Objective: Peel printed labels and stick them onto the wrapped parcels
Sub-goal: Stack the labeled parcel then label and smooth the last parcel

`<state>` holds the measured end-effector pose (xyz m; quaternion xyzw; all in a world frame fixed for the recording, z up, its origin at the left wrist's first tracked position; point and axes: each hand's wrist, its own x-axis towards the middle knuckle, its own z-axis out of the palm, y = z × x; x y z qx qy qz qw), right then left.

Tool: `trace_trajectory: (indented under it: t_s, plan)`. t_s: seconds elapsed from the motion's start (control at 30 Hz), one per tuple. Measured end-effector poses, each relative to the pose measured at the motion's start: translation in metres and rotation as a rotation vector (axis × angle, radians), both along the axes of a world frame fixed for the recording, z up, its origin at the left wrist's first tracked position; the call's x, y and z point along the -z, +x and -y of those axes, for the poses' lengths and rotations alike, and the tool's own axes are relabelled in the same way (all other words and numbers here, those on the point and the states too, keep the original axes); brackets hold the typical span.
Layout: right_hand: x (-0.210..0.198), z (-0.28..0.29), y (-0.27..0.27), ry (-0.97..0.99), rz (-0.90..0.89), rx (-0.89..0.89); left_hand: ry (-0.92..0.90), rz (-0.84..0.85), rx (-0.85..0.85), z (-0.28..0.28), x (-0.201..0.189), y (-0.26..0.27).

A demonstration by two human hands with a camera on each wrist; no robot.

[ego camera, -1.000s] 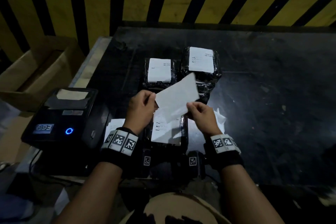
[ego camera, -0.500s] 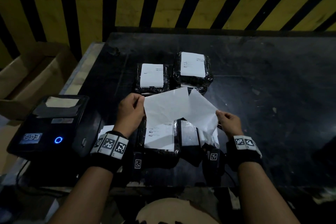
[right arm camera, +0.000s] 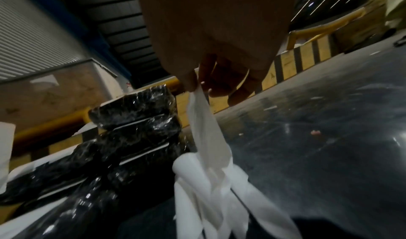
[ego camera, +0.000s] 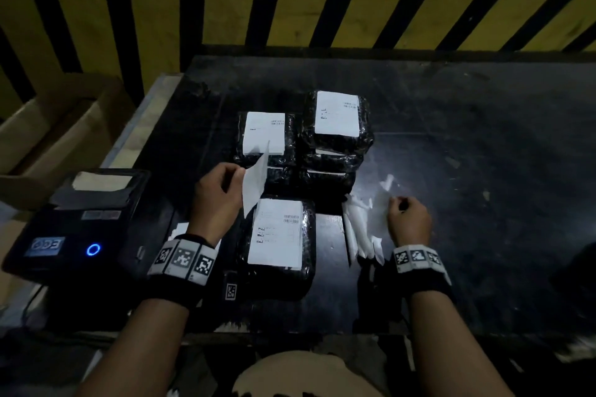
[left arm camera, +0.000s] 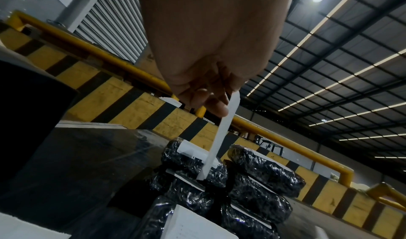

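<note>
A person's left hand [ego camera: 216, 200] pinches a peeled label [ego camera: 256, 182] by its edge, holding it upright above the near parcel [ego camera: 275, 280] on a dark table [ego camera: 467, 171]. The right hand [ego camera: 409, 219] pinches a backing sheet [right arm camera: 205, 133] over a heap of backings [ego camera: 361, 229] just right of the parcels. A printer [ego camera: 74, 226] sits at left.
</note>
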<state>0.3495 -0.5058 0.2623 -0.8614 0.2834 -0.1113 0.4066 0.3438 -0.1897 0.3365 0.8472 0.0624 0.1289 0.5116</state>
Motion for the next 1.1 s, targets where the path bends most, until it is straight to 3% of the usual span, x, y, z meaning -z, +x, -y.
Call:
trace_trajectory:
  t_s: [0.23,0.37,0.4,0.47,0.57,0.63,0.77,0.93,1.1]
  plan:
    - [0.039,-0.026,0.003,0.035,-0.238,-0.225,-0.033,0.003,0.003,0.0,0.006,-0.003]
    - [0.017,-0.054,0.005,-0.199,-0.128,-0.24,-0.072,-0.007,0.019,0.005,0.009,-0.005]
    - [0.01,-0.063,0.007,-0.165,-0.066,-0.271,-0.091,-0.002,0.032,0.006,0.011,-0.005]
    - [-0.01,-0.085,0.013,0.09,0.038,-0.384,-0.091,0.002,0.075,0.009,0.013,-0.007]
    - [-0.03,-0.113,0.022,0.501,0.041,-0.473,-0.052,-0.008,0.157,0.013,0.016,-0.011]
    - [-0.038,-0.122,0.029,0.588,0.038,-0.451,-0.055,0.004,0.214,0.015,0.018,-0.015]
    - [-0.04,-0.127,0.044,0.554,0.018,-0.355,-0.028,0.031,0.302,0.02,0.021,-0.023]
    - [-0.044,-0.126,0.051,0.522,0.014,-0.359,0.049,0.093,0.379,0.018,0.029,-0.032]
    - [-0.052,-0.131,0.054,0.346,0.141,-0.374,0.114,-0.027,0.253,0.007,0.037,-0.039]
